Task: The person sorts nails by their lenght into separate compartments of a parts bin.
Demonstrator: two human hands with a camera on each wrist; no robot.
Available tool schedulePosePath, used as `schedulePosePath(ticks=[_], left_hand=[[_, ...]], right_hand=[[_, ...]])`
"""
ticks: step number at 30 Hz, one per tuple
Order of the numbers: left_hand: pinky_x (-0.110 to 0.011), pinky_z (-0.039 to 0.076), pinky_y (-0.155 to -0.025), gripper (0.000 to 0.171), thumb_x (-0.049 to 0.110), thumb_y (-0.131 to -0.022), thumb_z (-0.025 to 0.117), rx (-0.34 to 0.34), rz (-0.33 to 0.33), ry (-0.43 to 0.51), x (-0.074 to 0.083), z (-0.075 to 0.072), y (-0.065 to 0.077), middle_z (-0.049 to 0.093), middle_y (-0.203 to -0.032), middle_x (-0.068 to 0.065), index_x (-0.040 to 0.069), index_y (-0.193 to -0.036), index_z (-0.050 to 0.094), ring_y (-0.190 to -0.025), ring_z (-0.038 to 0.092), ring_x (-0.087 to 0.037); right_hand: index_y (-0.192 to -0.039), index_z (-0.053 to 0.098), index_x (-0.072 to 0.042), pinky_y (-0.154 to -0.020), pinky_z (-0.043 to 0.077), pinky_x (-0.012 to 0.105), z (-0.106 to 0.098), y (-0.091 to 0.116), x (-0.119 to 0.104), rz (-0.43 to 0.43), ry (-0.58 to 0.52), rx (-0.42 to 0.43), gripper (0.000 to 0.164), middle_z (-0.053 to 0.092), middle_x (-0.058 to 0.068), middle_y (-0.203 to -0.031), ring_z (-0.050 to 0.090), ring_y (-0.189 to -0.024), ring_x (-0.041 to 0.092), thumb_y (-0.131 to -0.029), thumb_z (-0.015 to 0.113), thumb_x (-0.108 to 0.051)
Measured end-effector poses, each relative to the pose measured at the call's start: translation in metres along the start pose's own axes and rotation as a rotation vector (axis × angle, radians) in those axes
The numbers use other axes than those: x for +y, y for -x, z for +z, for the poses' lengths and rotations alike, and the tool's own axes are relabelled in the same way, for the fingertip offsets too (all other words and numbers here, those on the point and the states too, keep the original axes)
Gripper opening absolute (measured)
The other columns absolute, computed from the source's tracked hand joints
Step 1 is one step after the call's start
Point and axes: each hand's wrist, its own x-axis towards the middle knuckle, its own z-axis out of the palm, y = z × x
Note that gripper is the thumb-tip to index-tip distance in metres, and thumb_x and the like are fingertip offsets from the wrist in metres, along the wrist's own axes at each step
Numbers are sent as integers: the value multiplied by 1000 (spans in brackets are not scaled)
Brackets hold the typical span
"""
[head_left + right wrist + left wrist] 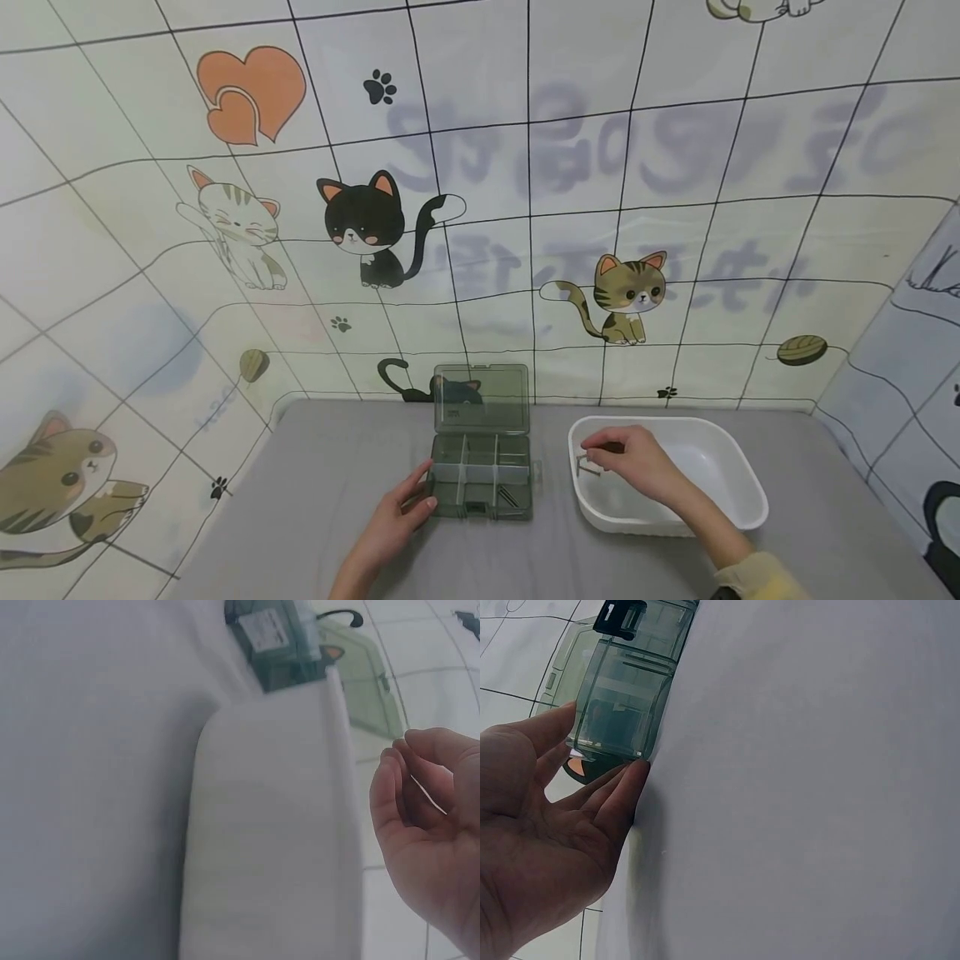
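Head view: the right hand (637,461) reaches over the left end of the white tray (716,479), thumb and fingertips drawn narrowly together — whether they pinch anything, I cannot tell. Small brass-coloured pieces (589,470) lie in the tray by those fingertips. The left hand (392,521) touches the left side of the green see-through box (480,473), thumb and fingers spread apart. Its lid (480,412) stands raised — and dark slim pieces (508,497) lie in the front right compartment. Grey cloth (337,467) spreads beneath both.
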Motion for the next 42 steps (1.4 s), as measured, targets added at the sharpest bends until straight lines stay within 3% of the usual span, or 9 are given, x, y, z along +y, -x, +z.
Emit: schedulePosePath(ticks=[10,17,25,33,42], left_hand=[[-50,54,-98,59,13,-104,63,8,39,-3,1,1,1,38,-149,-42,9,-158,40,-133,47,-55],[-51,53,-98,60,14,-104,63,2,48,2,1,1,1,40,-145,-45,9,-158,39,-132,47,-56],[-50,53,-99,59,12,-104,62,-3,51,3,4,2,3,38,-147,-44,7,-158,40,-133,46,-55],[-53,51,-101,59,13,-104,61,0,28,-24,6,-1,2,34,-152,-41,7,-159,38,-135,43,-57],[-53,51,-101,59,13,-104,62,10,32,-28,4,0,1,34,-153,-40,7,-158,39,-135,43,-56]], right_hand=[[-111,75,3,-67,55,28,-9,1,26,112,59,83,20,74,9,-99,68,-84,24,-95,72,-10],[-111,74,5,-66,56,29,-12,-1,44,136,69,96,21,74,8,-99,68,-81,17,-94,72,-8],[-110,74,6,-62,54,28,-14,-3,57,167,57,102,21,74,10,-95,66,-76,19,-93,72,-7],[-103,76,3,-63,52,27,-16,-7,61,183,204,111,16,75,8,-94,64,-78,16,-89,75,-5],[-94,75,1,-71,54,33,-15,-10,71,192,281,113,12,72,4,-87,64,-81,18,-82,77,0]])
